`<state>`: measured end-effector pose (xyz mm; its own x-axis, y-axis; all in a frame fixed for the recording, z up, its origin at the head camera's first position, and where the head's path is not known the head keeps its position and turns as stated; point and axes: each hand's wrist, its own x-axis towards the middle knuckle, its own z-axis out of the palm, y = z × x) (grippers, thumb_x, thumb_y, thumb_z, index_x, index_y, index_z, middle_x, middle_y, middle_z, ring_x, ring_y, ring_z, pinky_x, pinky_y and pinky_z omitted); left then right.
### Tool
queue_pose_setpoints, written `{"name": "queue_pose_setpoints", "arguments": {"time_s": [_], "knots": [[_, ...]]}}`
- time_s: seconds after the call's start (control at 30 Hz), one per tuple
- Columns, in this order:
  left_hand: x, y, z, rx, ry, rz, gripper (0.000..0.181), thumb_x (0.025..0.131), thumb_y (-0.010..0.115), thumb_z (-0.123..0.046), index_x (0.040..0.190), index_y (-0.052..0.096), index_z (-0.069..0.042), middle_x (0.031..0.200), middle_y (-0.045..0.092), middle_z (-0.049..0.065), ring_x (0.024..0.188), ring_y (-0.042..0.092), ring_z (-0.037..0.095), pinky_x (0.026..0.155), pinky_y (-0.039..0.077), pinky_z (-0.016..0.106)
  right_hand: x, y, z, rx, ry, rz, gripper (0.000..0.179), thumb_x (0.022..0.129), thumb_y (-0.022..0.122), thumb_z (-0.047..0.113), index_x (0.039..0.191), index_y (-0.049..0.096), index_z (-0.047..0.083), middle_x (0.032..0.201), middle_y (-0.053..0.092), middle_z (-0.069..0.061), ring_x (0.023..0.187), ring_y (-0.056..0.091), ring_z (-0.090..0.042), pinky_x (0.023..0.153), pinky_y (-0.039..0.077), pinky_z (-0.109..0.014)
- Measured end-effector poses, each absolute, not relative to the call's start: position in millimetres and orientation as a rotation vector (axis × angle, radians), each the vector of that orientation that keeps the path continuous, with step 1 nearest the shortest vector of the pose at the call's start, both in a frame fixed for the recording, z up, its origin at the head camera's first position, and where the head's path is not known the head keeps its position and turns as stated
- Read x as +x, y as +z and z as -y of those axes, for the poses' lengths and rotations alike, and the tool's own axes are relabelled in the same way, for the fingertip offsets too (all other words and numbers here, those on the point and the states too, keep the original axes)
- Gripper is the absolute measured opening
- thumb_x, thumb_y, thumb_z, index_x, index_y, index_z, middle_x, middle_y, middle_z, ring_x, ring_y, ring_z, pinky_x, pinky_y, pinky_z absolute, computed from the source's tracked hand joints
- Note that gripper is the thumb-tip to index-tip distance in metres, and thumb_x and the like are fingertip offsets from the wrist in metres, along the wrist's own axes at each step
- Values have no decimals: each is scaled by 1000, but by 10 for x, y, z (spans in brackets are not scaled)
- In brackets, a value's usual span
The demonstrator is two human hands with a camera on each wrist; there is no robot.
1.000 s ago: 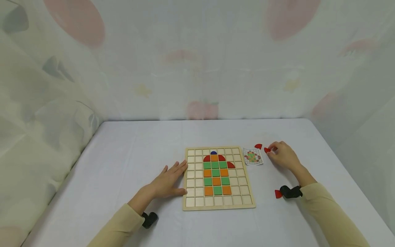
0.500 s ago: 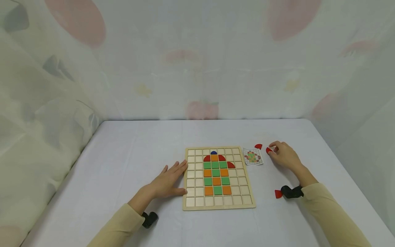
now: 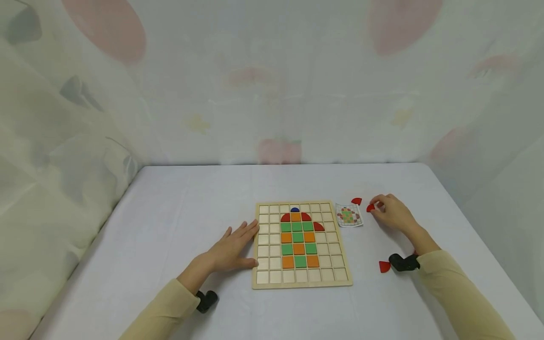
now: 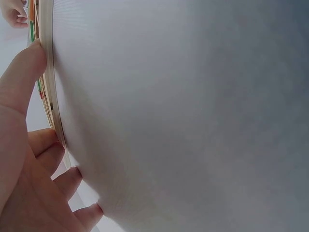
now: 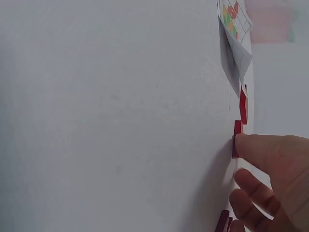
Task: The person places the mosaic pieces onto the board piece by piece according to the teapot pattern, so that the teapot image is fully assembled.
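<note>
A square wooden grid board [image 3: 261,278] lies on the table, with green and orange squares, red quarter-circles and a blue piece [image 3: 295,209] set in its cells. My left hand [image 3: 229,250] rests with spread fingers along the board's left edge; the left wrist view shows the thumb and fingertips against its side. To the right of the board, my right hand [image 3: 393,215] pinches a red quarter-circle tile [image 3: 370,208] at the tabletop. In the right wrist view the thumb [image 5: 256,150] presses on that tile; the index finger is hidden behind it.
A small pattern card [image 3: 349,215] with a curled edge lies beside the board. Another red tile [image 3: 356,201] touches or nearly touches its upper corner. One more red tile [image 3: 384,267] sits near the black right-wrist camera [image 3: 403,262]. Patterned cloth walls [image 3: 191,94] surround the table.
The red tile at my right fingertips has turned and shifted slightly to the right. The right hand has moved very little; the left hand stays at the board's edge.
</note>
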<state>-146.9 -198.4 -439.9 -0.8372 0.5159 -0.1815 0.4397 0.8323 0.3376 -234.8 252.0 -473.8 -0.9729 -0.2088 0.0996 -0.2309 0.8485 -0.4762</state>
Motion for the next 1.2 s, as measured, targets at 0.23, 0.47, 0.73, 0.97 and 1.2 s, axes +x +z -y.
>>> {"name": "queue_pose_setpoints", "arguments": {"time_s": [0.23,0.47,0.73,0.97,1.2], "knots": [[-1462,-4383,1981,738,418,-2748,89,80,68,-43,147,22,-7,154,16,5,140,17,31,107,13,62,-2376,-4752,-2522,230,737,3040,29,82,64,21,94,55,-5,78,50,-14,72,46,-25,59,40,-31],[-1465,-4384,1979,740,412,-2751,89,80,68,-44,147,22,-7,154,16,5,140,17,32,107,13,62,-2367,-4748,-2514,179,705,3062,31,83,64,26,87,53,-3,75,47,-12,69,45,-24,55,37,-29],[-1465,-4396,1983,734,417,-2748,88,80,67,-44,147,22,-8,154,16,5,140,16,31,107,13,62,-2358,-4776,-2537,211,739,3046,36,84,63,27,99,56,-5,81,52,-15,72,48,-25,60,40,-32],[-1467,-4404,1978,724,414,-2752,89,80,68,-43,147,22,-8,154,16,4,140,16,31,107,13,62,-2341,-4796,-2562,379,788,2990,29,82,64,11,109,60,3,94,55,-18,82,52,-30,72,48,-45],[-1471,-4404,1975,725,411,-2753,89,80,68,-43,147,22,-8,154,16,4,140,17,31,107,13,61,-2351,-4810,-2567,426,780,2960,25,81,65,8,106,61,6,90,56,-16,79,52,-27,68,46,-40]]}}
